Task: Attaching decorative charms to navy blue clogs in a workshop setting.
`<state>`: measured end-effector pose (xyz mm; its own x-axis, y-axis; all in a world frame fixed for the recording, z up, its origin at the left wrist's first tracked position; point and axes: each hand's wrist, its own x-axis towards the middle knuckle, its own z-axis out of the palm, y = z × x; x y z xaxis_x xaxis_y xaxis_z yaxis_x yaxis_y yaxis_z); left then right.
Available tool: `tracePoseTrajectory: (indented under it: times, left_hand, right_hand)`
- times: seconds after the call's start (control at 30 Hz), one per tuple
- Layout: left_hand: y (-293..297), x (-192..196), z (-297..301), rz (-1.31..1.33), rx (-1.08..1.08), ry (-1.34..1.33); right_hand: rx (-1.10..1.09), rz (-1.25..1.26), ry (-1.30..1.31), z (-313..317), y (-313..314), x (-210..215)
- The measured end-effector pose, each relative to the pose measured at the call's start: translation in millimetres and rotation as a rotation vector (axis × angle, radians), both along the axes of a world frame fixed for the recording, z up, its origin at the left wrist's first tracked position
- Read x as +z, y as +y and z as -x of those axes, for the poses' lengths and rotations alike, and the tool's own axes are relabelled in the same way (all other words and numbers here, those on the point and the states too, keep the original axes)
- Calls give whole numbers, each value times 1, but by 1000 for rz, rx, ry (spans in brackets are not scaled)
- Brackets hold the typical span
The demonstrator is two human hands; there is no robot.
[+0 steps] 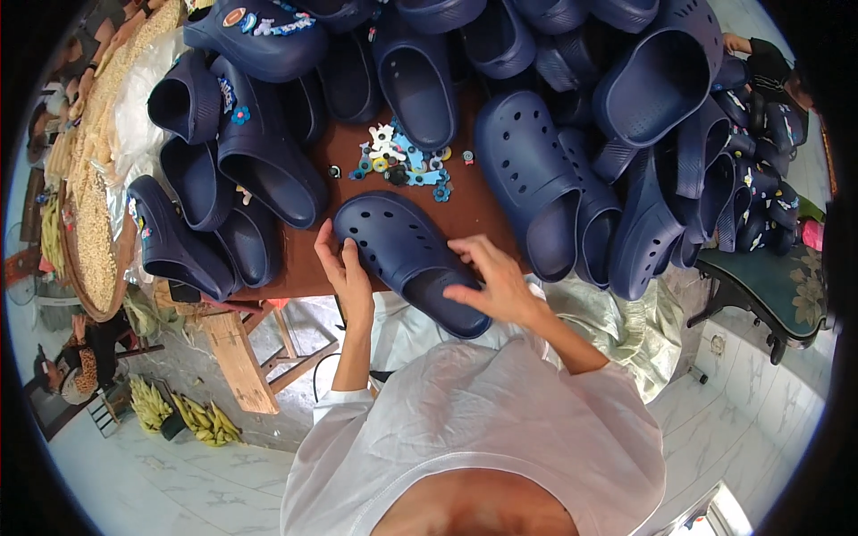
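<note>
A plain navy clog (393,237) lies tilted at the near table edge, its holed toe pointing up-left and its open heel towards me. My left hand (347,277) is at the toe's left side, thumb against the clog, other fingers partly hidden. My right hand (496,281) grips the clog's right side, with the thumb over the foot opening and fingers bent at the strap side. Just beyond the toe, a loose pile of small shoe charms (407,161), white, blue, yellow and black, lies on the brown table (304,259).
Navy clogs crowd around, including a holed pair (523,161) at right and charm-decorated ones (259,134) at left. A wooden stool (237,357) stands below the table's left. Bananas (206,420) lie on the floor. At far right, a dark chair (769,286) stands near more decorated clogs.
</note>
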<state>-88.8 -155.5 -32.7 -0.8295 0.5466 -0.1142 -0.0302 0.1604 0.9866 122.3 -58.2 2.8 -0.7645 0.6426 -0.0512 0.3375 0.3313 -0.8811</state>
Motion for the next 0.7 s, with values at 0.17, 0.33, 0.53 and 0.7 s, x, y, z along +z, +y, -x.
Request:
tracePoseTrajectory:
  times: [0.17, 0.33, 0.53, 0.7]
  left_hand:
    - [5, -2, -2, -10, -39, 50]
    - [24, 46, -20, -239, -102, 117]
    - [69, 98, -60, -471, -343, 272]
    - [82, 70, -77, -409, -651, 392]
  right_hand:
    - [-126, -171, -44, -3, -27, -25]
    - [-217, -123, 155, -16, -28, -8]
    - [-555, -74, 465, -56, -8, 14]
    - [-1044, -60, 608, -112, 34, 65]
